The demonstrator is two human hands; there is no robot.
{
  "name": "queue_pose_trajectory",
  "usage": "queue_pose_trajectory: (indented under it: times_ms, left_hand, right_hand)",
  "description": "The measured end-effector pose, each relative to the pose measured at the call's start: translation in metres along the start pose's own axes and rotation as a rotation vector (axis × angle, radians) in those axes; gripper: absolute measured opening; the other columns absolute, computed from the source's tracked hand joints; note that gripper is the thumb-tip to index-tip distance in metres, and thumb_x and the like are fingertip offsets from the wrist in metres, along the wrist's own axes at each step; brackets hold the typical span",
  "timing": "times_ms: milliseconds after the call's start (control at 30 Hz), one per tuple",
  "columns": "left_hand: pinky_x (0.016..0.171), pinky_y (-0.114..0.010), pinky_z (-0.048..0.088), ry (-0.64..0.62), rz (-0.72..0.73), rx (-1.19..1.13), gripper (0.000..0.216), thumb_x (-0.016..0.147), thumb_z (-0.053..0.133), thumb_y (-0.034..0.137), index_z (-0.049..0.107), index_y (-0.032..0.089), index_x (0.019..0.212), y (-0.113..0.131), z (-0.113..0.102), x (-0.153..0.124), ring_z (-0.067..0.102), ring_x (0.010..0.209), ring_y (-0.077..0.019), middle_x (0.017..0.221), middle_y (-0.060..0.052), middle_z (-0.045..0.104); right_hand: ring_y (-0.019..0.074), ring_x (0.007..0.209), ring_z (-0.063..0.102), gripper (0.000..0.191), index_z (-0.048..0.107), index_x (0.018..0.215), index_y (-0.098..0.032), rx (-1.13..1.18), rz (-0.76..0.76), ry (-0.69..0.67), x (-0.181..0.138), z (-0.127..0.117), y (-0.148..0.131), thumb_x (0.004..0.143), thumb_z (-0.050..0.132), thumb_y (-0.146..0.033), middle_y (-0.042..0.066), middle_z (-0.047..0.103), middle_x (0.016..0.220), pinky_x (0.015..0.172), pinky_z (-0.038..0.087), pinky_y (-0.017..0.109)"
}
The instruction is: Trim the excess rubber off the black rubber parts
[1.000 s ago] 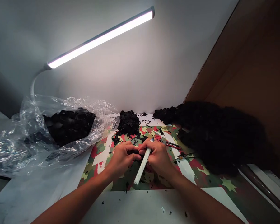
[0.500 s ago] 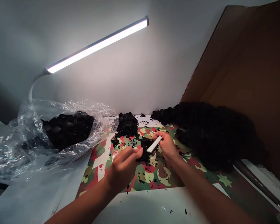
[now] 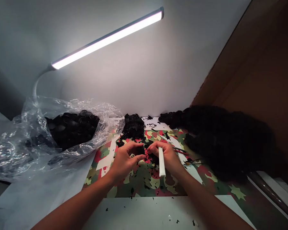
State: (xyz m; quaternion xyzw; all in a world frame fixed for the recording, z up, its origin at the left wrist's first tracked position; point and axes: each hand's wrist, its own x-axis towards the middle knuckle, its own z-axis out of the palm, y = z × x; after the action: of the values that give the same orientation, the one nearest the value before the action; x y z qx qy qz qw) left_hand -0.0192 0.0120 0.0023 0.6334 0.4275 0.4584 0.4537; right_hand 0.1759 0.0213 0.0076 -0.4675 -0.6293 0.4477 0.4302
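My left hand (image 3: 126, 159) pinches a small round black piece (image 3: 140, 150) between thumb and fingers, over the middle of the patterned sheet (image 3: 144, 183). Close beside it on the right, my right hand (image 3: 169, 156) is closed around a tool with a flat white handle (image 3: 161, 163). That handle points down toward me; the tool's working end, near the black piece, is too small to make out. Black scraps (image 3: 147, 182) lie scattered on the sheet below both hands.
A clear plastic bag (image 3: 14, 153) on the left holds many black discs (image 3: 72, 129). Behind my hands sits a heap of black scraps (image 3: 133, 126). A large black pile (image 3: 225, 137) lies right, before a cardboard panel (image 3: 261, 70). A red-edged tool (image 3: 181, 150) rests near my right wrist. A lit lamp (image 3: 108, 38) hangs above.
My hands have come closer together. The white handle has swung from pointing left to pointing down toward me. The round black piece now shows in my left fingers. The view has shifted slightly.
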Motion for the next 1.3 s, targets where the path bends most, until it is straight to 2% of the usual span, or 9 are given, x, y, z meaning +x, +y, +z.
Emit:
queue_pose_trajectory:
  times_ms: [233, 467, 567, 700, 867, 967, 1100, 1200, 1300]
  left_hand:
    - [0.082, -0.035, 0.06, 0.0, -0.094, -0.246, 0.041, 0.073, 0.082, 0.027, 0.074, 0.018, 0.112, -0.005, 0.003, -0.001, 0.073, 0.09, -0.0237, 0.1, -0.008, 0.078]
    - [0.072, -0.027, 0.059, 0.117, 0.067, -0.195, 0.022, 0.073, 0.082, 0.028, 0.078, 0.017, 0.092, -0.002, 0.002, -0.001, 0.07, 0.079, -0.0178, 0.085, -0.005, 0.075]
    - [0.067, -0.024, 0.057, 0.118, 0.06, -0.134, 0.015, 0.076, 0.079, 0.028, 0.078, 0.017, 0.087, 0.0, 0.0, 0.0, 0.067, 0.072, -0.0146, 0.078, -0.003, 0.072]
    - [0.068, -0.024, 0.057, 0.097, 0.043, -0.088, 0.015, 0.078, 0.077, 0.029, 0.078, 0.017, 0.087, -0.001, -0.004, 0.002, 0.067, 0.073, -0.0146, 0.082, -0.004, 0.073]
    - [0.07, -0.025, 0.055, 0.079, 0.05, -0.028, 0.015, 0.08, 0.075, 0.03, 0.078, 0.017, 0.088, -0.004, -0.005, 0.004, 0.067, 0.076, -0.0155, 0.084, -0.004, 0.073]
    - [0.072, -0.026, 0.055, 0.076, 0.06, -0.022, 0.016, 0.081, 0.074, 0.03, 0.077, 0.018, 0.09, -0.006, -0.005, 0.005, 0.068, 0.079, -0.0164, 0.086, -0.005, 0.073]
    - [0.076, -0.027, 0.054, 0.061, 0.099, 0.044, 0.015, 0.083, 0.072, 0.029, 0.077, 0.018, 0.093, -0.009, -0.006, 0.006, 0.068, 0.083, -0.0174, 0.089, -0.005, 0.073]
    - [0.077, -0.028, 0.054, 0.049, 0.118, 0.081, 0.015, 0.084, 0.071, 0.028, 0.077, 0.019, 0.094, -0.008, -0.006, 0.006, 0.068, 0.083, -0.0183, 0.09, -0.006, 0.073]
    - [0.073, -0.027, 0.051, 0.041, 0.144, 0.142, 0.015, 0.086, 0.07, 0.028, 0.077, 0.02, 0.096, -0.007, -0.006, 0.005, 0.066, 0.08, -0.0172, 0.088, -0.005, 0.073]
  right_hand:
    - [0.0123, 0.059, 0.046, 0.034, 0.067, 0.073, -0.018, 0.201, 0.111, -0.043, -0.011, 0.012, -0.011, 0.084, 0.068, -0.05, -0.001, 0.054, 0.065, 0.051, 0.038, 0.024]
    - [0.0148, 0.07, 0.051, 0.035, 0.061, 0.074, -0.019, 0.369, 0.174, -0.113, -0.015, 0.015, -0.012, 0.088, 0.064, -0.051, 0.001, 0.058, 0.074, 0.061, 0.042, 0.025]
    - [0.016, 0.073, 0.053, 0.032, 0.061, 0.083, -0.021, 0.244, 0.084, -0.028, -0.013, 0.011, -0.013, 0.092, 0.058, -0.052, 0.001, 0.058, 0.075, 0.064, 0.043, 0.026]
    - [0.0173, 0.07, 0.052, 0.044, 0.061, 0.116, -0.024, 0.095, -0.118, 0.123, -0.009, 0.002, -0.015, 0.102, 0.032, -0.053, -0.001, 0.055, 0.071, 0.072, 0.045, 0.031]
    - [0.0201, 0.081, 0.058, 0.052, 0.059, 0.137, -0.029, -0.084, -0.238, 0.079, -0.017, -0.004, -0.024, 0.104, 0.026, -0.052, 0.004, 0.063, 0.086, 0.077, 0.047, 0.034]
    - [0.0207, 0.087, 0.061, 0.048, 0.066, 0.128, -0.03, -0.167, -0.283, 0.009, -0.021, -0.005, -0.026, 0.104, 0.028, -0.046, 0.005, 0.065, 0.092, 0.08, 0.048, 0.035]
    - [0.0165, 0.067, 0.062, 0.021, 0.069, 0.104, -0.023, -0.179, -0.253, 0.026, -0.018, -0.002, -0.02, 0.094, 0.058, -0.038, 0.001, 0.069, 0.08, 0.065, 0.049, 0.03]
    - [0.0186, 0.08, 0.068, 0.015, 0.066, 0.079, -0.022, -0.187, -0.29, 0.038, -0.015, -0.001, -0.017, 0.09, 0.066, -0.032, 0.003, 0.074, 0.092, 0.074, 0.05, 0.031]
    - [0.0211, 0.093, 0.069, 0.018, 0.065, 0.073, -0.022, -0.211, -0.35, 0.01, -0.013, -0.001, -0.015, 0.089, 0.067, -0.027, 0.004, 0.075, 0.103, 0.084, 0.051, 0.034]
